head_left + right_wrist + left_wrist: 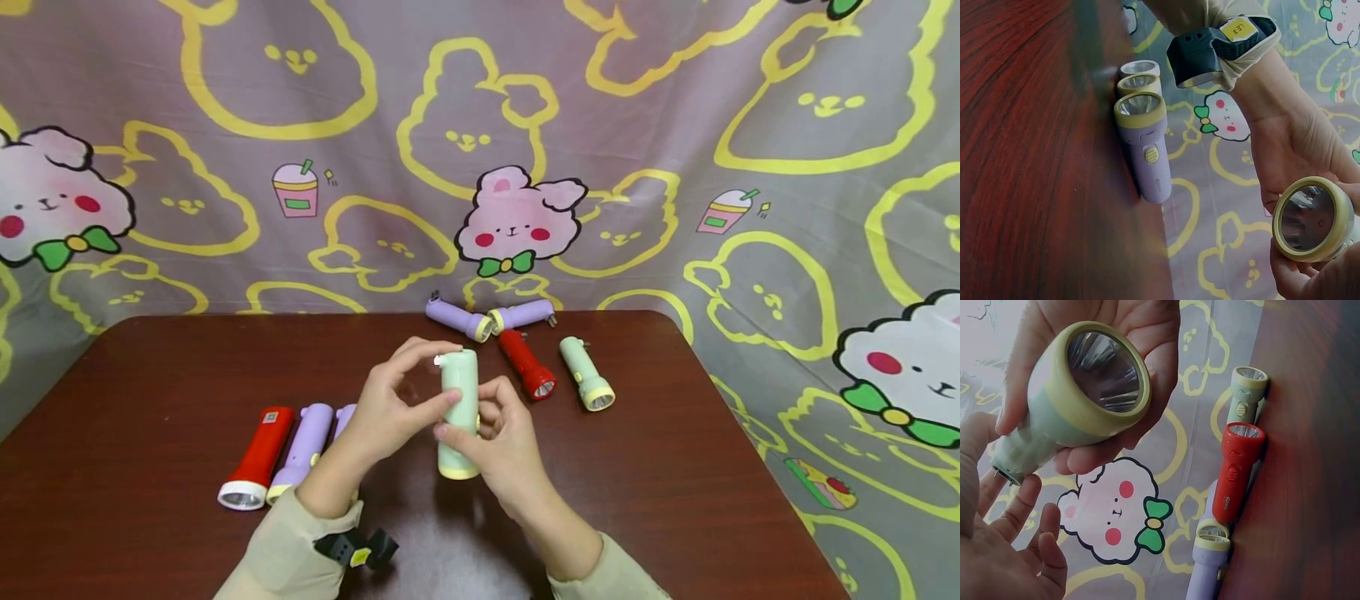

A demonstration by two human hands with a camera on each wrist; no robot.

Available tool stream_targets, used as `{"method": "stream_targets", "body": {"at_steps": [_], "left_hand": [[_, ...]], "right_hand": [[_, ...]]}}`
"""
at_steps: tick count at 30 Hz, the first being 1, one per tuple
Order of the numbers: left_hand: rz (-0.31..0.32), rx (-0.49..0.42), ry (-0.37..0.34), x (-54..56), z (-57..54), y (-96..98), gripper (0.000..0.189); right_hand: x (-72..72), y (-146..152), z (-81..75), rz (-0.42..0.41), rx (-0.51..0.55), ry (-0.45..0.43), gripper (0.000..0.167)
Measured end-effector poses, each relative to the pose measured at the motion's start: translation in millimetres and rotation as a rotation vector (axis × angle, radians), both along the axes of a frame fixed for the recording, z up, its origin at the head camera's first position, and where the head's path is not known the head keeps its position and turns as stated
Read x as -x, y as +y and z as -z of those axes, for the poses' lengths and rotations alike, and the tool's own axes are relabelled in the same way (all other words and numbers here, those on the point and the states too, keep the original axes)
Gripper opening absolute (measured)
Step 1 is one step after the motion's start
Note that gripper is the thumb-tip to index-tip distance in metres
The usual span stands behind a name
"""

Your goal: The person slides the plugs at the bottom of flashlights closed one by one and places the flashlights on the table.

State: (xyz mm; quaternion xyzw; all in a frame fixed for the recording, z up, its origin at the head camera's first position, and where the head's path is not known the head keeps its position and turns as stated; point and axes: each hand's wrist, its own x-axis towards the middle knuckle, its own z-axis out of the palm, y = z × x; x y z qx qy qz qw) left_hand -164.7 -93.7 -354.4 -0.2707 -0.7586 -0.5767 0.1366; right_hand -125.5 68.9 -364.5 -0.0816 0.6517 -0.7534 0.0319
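Observation:
A pale green flashlight (459,375) with a cream rim stands nearly upright between both hands, above the table. Its lens end faces down, and small plug prongs stick out near its top. My left hand (382,412) pinches the upper end, thumb on the barrel and index finger over the tail. Lower down, my right hand (513,454) grips the barrel with its thumb across the front. In the left wrist view the reflector of the flashlight (1054,419) faces the camera, and left fingers touch around the prong end.
At left on the brown table (150,375) lie a red flashlight (262,450) with a white head and a purple flashlight (303,450); another purple one is partly hidden by the left arm. Toward the back lie two purple flashlights (457,318), a red one (525,364) and a green one (581,367).

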Motion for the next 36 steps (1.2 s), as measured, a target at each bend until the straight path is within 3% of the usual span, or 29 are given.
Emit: {"method": "stream_targets", "body": {"at_steps": [19, 28, 36], "left_hand": [[0.054, 0.032, 0.01, 1.2, -1.1, -2.4, 0.046], [-0.014, 0.077, 0.055, -0.3, -8.2, -4.3, 0.049], [-0.029, 0.11, 0.037, -1.0, -9.6, -6.7, 0.049]], "right_hand": [[0.9, 0.9, 4.7, -0.013, -0.019, 0.009, 0.041], [1.9, 9.6, -3.9, -0.118, -0.113, 0.081, 0.04], [4.3, 17.3, -6.4, -0.178, -0.162, 0.118, 0.036]]}}
